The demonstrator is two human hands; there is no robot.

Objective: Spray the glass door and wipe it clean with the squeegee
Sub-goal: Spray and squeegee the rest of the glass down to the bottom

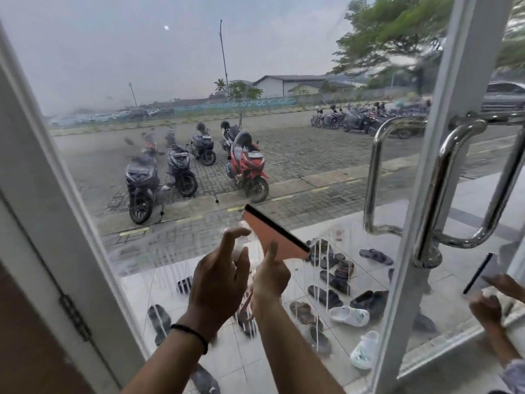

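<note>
Squeegee (274, 236) held up against glass door (199, 81), low centre of pane, above right hand (270, 277). Right fingers curled round its lower corner, thumb up the orange face. Left hand (217, 275) just beside, to the left, fingers loosely spread, holding nothing. Blade's long axis diagonal, upper-left to lower-right; black rubber edge facing up-right. Right hand nearer.

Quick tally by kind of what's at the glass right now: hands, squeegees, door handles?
Hands: 2, left hand with fingers relaxed, right hand gripping the tool.
Squeegees: 1, orange squeegee on the wet glass door.
Steel door handles: 2, and.
Total: 5.
</note>
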